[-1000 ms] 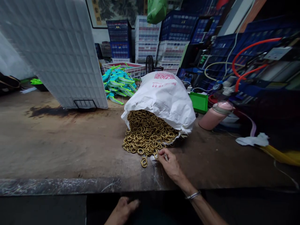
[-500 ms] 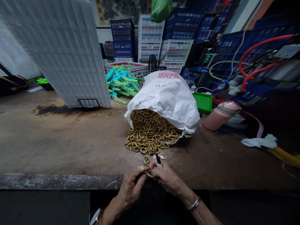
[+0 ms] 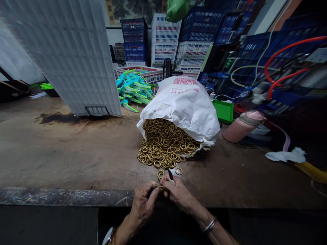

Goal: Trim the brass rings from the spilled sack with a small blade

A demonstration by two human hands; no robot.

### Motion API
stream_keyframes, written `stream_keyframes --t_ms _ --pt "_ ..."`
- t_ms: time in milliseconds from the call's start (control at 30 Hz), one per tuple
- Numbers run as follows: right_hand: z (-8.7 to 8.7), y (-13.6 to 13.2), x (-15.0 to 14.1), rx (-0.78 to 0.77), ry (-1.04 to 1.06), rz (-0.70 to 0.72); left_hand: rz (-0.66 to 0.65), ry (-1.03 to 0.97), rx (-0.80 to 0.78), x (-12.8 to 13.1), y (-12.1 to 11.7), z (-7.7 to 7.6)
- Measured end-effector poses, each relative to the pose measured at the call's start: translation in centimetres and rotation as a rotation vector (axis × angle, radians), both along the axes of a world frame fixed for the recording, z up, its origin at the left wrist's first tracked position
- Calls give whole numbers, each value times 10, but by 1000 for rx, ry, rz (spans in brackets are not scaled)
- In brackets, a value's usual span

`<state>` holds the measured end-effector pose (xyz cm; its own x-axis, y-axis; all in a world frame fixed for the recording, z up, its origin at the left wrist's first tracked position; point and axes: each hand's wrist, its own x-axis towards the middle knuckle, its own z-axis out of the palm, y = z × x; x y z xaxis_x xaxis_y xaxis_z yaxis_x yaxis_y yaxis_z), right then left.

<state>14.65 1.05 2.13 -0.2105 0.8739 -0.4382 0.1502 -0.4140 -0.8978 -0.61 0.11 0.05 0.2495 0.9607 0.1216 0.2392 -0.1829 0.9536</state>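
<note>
My left hand (image 3: 143,201) is closed, its thumb and fingers pinching a brass-coloured ring (image 3: 160,186) just above the table's front edge. My right hand (image 3: 180,195) is closed too, its fingertips at the other side of that ring. A slim tool with a black end and pale body (image 3: 170,175) sticks up out of my right hand; its lower part is hidden. Beyond my hands, a heap of the same rings (image 3: 163,149) spills from the mouth of a white woven sack (image 3: 181,102) lying on its side. A few loose rings (image 3: 178,171) lie close to my fingers.
The brown table (image 3: 76,153) carries a tilted whitish ribbed panel (image 3: 84,68) at left. Turquoise-and-green pieces (image 3: 134,88) are piled behind the sack. A green tray (image 3: 224,111) and a pink bottle (image 3: 242,127) stand right. Stacked crates (image 3: 165,41) fill the back.
The ring between my hands has turned from a slanted view to nearly edge-on. My right fingers have shifted slightly left, closer to my left hand. The camera view has moved a little.
</note>
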Motion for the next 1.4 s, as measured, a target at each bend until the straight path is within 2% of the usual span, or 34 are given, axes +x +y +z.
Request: stream_keyframes --t_ms 100,167,367,433,633,767,933,1133,1200,1300,1400 --pt "-7 0 1 225 -104 5 2 -16 -19 2 1 1" --pt "-9 1 1 310 -151 6 4 -62 -65 5 1 4" --pt "-9 3 -2 323 -207 -13 -78 -270 -492 10 2 9" --pt "-8 3 -2 318 -197 -7 -111 -339 -555 11 2 8" --pt "-10 3 2 278 -102 -4 -113 -457 -587 12 0 5" --pt "-11 0 5 437 -347 -30 -67 -452 -564 13 -1 9" --pt "-8 -10 4 527 -605 214 -47 -437 -525 16 0 10" --pt "-14 -8 4 552 -833 295 -17 -395 -483 15 -4 14" --pt "-15 -5 9 499 -921 270 -39 -395 -476 13 -8 18" --pt "-13 2 24 429 -1050 157 -106 -469 -533 12 -11 21" --pt "-12 9 40 492 -1078 -9 -131 -639 -636 13 -10 19"
